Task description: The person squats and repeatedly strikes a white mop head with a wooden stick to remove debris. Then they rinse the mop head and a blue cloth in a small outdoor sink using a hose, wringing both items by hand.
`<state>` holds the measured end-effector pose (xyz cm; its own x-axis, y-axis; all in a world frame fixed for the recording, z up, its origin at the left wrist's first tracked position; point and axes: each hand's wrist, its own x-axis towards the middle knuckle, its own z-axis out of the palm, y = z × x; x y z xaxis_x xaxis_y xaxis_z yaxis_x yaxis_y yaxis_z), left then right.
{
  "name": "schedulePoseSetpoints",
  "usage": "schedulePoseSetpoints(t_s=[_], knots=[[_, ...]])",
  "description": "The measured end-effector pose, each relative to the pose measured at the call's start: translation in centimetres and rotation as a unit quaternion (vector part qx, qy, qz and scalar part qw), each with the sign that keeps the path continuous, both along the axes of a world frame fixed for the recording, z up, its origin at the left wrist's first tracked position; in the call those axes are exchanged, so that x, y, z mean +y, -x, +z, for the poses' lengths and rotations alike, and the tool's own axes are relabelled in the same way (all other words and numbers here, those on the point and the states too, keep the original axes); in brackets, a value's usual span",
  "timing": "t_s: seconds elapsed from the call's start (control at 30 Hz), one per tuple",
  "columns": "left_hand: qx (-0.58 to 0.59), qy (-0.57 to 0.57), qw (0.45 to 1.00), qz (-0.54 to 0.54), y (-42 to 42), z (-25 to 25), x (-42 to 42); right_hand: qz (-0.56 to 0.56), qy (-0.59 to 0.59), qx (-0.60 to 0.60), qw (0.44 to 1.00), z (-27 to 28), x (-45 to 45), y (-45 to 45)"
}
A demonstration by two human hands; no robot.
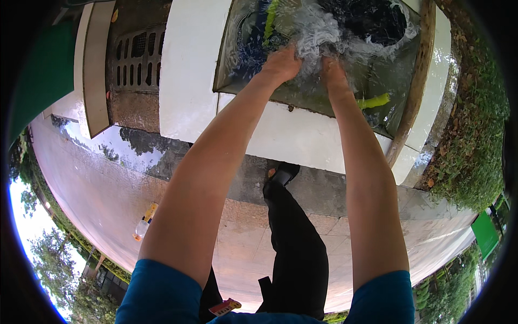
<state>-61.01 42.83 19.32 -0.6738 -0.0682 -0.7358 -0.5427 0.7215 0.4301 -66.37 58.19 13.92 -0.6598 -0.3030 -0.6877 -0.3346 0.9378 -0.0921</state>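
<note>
My left hand [285, 62] reaches into the splashing water of a white-rimmed basin [283, 125]; its fingertips are hidden by foam. Close beside it on the right, my right hand [334, 69] is partly under the water, fingers out of sight. Whether either hand holds anything is hidden. Dark blue material [253, 52] lies in the water left of my left hand, and a dark mass [376, 20] is beyond my right hand. A yellow-green strip [270, 18] stands near the blue material. Another yellow-green piece [374, 101] is right of my right wrist.
A wooden pole [415, 81] lies along the basin's right side. To the left is a slotted drain grate [137, 60] beside another pale ledge [95, 69]. A plastic bottle [143, 224] lies on the paving. Leafy ground cover [477, 141] borders the right. My shoe [285, 172] is by the basin's base.
</note>
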Motion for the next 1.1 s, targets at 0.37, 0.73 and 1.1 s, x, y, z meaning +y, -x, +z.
schedulePoseSetpoints(t_s=[0.37,0.73,1.1], knots=[[0.085,0.163,0.973,-0.14,1.4,-1.7,-1.8,-0.406,0.401,0.01,0.821,12.6,-0.6,-1.3],[0.087,-0.198,0.975,-0.042,4.5,-6.8,-0.2,-0.078,0.299,0.243,0.919,5.3,-4.6,-3.9],[0.23,0.368,0.768,-0.471,2.8,-7.4,-1.6,-0.333,0.525,0.13,0.772,3.0,-8.5,-3.0]])
